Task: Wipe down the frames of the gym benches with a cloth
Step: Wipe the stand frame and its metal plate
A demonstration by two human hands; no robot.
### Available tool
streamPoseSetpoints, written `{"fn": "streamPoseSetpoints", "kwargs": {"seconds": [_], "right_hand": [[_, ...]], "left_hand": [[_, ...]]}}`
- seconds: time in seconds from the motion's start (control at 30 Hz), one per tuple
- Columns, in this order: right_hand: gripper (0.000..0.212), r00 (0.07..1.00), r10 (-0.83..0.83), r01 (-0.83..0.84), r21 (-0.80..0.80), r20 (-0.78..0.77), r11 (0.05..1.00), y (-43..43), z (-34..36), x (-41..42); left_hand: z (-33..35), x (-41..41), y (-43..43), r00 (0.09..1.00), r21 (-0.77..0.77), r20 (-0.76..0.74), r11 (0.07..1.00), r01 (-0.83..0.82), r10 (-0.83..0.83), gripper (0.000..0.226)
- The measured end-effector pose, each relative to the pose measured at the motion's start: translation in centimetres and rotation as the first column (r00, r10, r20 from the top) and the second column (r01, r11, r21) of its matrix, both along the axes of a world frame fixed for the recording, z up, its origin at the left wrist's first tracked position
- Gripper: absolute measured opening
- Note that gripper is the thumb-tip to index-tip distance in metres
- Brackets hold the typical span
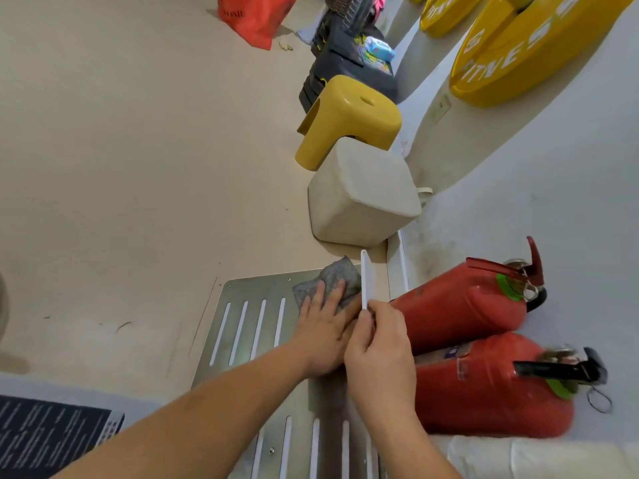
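A grey cloth point(337, 280) lies on the far right corner of a slotted metal plate point(249, 305) on the floor. My left hand point(323, 331) presses flat on the cloth with its fingers straight. Just to the right, my right hand point(380, 354) pinches the near end of a thin white strip point(364, 281) that stands up along the plate's right edge. No bench frame is recognisable in this view.
Two red fire extinguishers point(473, 302) point(491, 388) lie against the white wall at right. Beyond the plate stand a beige square stool point(359, 195), a yellow stool point(349, 122) and black bags point(345, 63). An orange bag point(256, 19) sits far back. Yellow signs point(518, 53) hang on the wall.
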State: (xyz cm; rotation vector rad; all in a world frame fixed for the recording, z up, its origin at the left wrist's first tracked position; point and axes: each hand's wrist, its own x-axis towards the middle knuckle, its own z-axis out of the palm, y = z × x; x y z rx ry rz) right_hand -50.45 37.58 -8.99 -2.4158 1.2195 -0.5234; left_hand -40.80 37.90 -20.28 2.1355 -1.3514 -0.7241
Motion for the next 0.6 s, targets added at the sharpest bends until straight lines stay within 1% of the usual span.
{"fn": "streamPoseSetpoints", "kwargs": {"seconds": [0.1,0.17,0.27,0.3,0.37,0.4,0.47,0.53,0.6], "right_hand": [[0.040,1.000,0.004,-0.005,0.149,0.011,0.989,-0.1,0.2,0.0],[0.045,1.000,0.001,-0.007,0.223,0.029,0.975,0.1,0.6,-0.1],[0.044,0.999,-0.016,0.007,0.239,0.035,0.971,0.1,0.9,0.0],[0.044,0.999,-0.027,0.018,0.240,0.036,0.971,0.1,1.0,0.1],[0.043,0.999,-0.037,0.027,0.237,0.037,0.971,0.2,1.1,0.3],[0.043,0.999,-0.036,0.025,0.235,0.040,0.972,0.1,1.0,0.3],[0.044,0.999,-0.030,0.024,0.231,0.023,0.973,0.2,1.0,0.3],[0.044,1.000,-0.016,0.013,0.213,0.012,0.977,0.3,1.1,0.3],[0.045,1.000,-0.023,0.019,0.213,0.017,0.977,0.2,1.3,0.4]], "left_hand": [[-1.0,-3.2,3.4,1.000,-0.103,-0.015,0.995,0.006,-0.008,0.074],[-1.2,-5.5,6.6,0.998,-0.185,-0.051,0.982,0.027,-0.037,0.071],[-0.7,-5.8,8.4,0.992,-0.139,-0.066,0.985,0.097,-0.107,0.065],[-0.5,-4.9,7.6,0.993,-0.116,-0.044,0.988,0.101,-0.107,0.065],[0.2,-1.6,4.0,0.995,-0.053,0.055,0.995,0.081,-0.078,0.065],[0.3,0.3,2.0,0.996,-0.019,0.070,0.998,0.062,-0.061,0.064],[0.5,2.6,-0.5,0.999,0.025,0.030,1.000,0.015,-0.015,0.059],[0.0,2.1,-0.4,1.000,0.017,0.007,0.999,-0.028,0.028,0.057],[-0.5,-0.6,2.4,1.000,-0.055,-0.014,0.998,-0.011,0.011,0.059]]}}
